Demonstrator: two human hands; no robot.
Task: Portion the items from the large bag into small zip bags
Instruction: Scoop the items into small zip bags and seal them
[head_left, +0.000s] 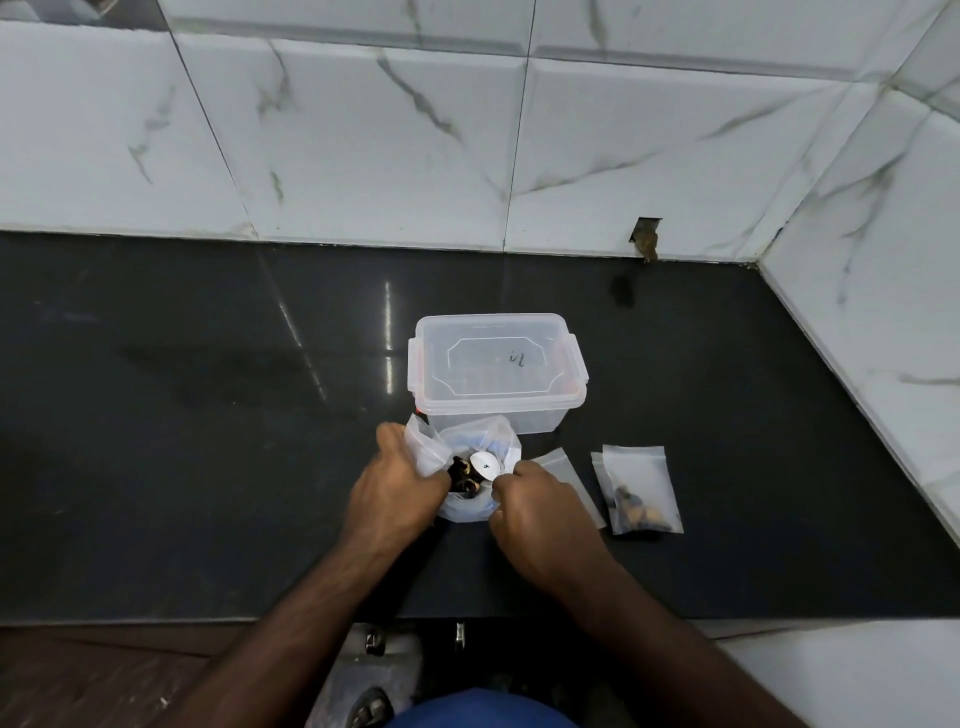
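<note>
A large clear plastic bag stands open on the black counter, with dark brown items inside. My left hand grips the bag's left rim. My right hand holds a metal spoon whose bowl sits in the bag's mouth. A small zip bag with some dark items inside lies flat to the right. Another small zip bag, seemingly holding nothing, lies partly under my right hand.
A clear lidded plastic box stands right behind the large bag. White marble-look tiled walls close off the back and the right side. The counter's front edge runs just below my forearms.
</note>
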